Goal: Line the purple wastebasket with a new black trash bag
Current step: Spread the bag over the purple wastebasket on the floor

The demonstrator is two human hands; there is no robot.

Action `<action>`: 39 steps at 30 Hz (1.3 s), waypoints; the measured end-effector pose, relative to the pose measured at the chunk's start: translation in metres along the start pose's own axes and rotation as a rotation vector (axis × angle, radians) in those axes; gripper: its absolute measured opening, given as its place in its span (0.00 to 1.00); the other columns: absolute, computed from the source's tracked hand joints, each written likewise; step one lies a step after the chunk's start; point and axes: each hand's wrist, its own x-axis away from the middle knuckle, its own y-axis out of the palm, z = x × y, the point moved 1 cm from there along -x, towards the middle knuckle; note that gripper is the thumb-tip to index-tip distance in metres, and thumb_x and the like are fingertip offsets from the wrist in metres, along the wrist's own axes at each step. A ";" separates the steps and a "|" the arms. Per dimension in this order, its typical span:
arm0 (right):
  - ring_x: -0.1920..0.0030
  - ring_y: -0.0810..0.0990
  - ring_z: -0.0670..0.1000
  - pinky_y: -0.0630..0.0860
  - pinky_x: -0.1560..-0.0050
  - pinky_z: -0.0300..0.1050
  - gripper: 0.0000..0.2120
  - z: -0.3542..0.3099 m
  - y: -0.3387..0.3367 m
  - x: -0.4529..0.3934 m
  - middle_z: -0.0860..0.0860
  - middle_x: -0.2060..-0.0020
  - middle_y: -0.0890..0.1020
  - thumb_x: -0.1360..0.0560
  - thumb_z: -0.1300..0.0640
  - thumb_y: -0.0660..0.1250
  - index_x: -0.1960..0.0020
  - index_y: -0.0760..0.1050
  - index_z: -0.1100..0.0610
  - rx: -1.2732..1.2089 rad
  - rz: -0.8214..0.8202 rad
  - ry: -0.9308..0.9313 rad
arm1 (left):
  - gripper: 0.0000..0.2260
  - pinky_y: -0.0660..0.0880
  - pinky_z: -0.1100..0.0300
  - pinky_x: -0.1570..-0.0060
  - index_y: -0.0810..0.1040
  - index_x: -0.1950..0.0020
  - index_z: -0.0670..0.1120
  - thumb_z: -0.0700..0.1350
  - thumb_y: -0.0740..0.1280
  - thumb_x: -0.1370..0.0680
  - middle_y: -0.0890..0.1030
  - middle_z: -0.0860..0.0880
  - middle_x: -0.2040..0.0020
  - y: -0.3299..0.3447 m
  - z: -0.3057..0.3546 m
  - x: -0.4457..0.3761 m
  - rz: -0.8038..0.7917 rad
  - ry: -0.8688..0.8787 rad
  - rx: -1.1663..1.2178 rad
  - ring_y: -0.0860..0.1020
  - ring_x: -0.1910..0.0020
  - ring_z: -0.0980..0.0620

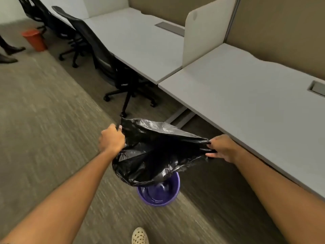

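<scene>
A black trash bag (154,152) hangs stretched between both hands, its mouth pulled wide. My left hand (111,139) grips the bag's left edge. My right hand (222,147) pinches its right edge. Below it the purple wastebasket (173,194) stands upright on the carpet. The bag's lower part hangs over the basket's far and left rim and hides it. The near inside of the basket shows.
A grey desk (246,103) runs along the right, its edge close to my right hand. A black office chair (109,67) stands ahead on the left. An orange bin (34,39) and another person's feet (10,53) are far left. My shoe (139,235) is below.
</scene>
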 end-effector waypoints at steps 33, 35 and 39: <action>0.62 0.77 0.46 0.73 0.58 0.43 0.05 0.291 0.164 -0.337 0.52 0.62 0.82 0.28 0.65 0.72 0.57 0.82 0.56 0.018 0.179 -0.069 | 0.10 0.70 0.49 0.59 0.76 0.43 0.44 0.44 0.57 0.18 0.81 0.35 0.52 0.374 -0.250 -0.100 -0.184 -0.110 -0.140 0.76 0.55 0.37; 0.64 0.75 0.48 0.70 0.62 0.45 0.08 0.300 0.163 -0.357 0.53 0.66 0.78 0.28 0.56 0.75 0.63 0.80 0.58 0.043 0.172 -0.058 | 0.11 0.69 0.51 0.58 0.77 0.43 0.45 0.45 0.57 0.18 0.81 0.36 0.52 0.390 -0.255 -0.107 -0.168 -0.105 -0.143 0.77 0.54 0.36; 0.63 0.79 0.56 0.76 0.60 0.54 0.22 0.314 0.169 -0.395 0.59 0.67 0.81 0.29 0.42 0.72 0.61 0.79 0.64 0.115 0.249 -0.021 | 0.10 0.66 0.53 0.59 0.78 0.48 0.45 0.45 0.58 0.19 0.81 0.37 0.53 0.418 -0.267 -0.122 -0.158 -0.085 -0.143 0.76 0.56 0.39</action>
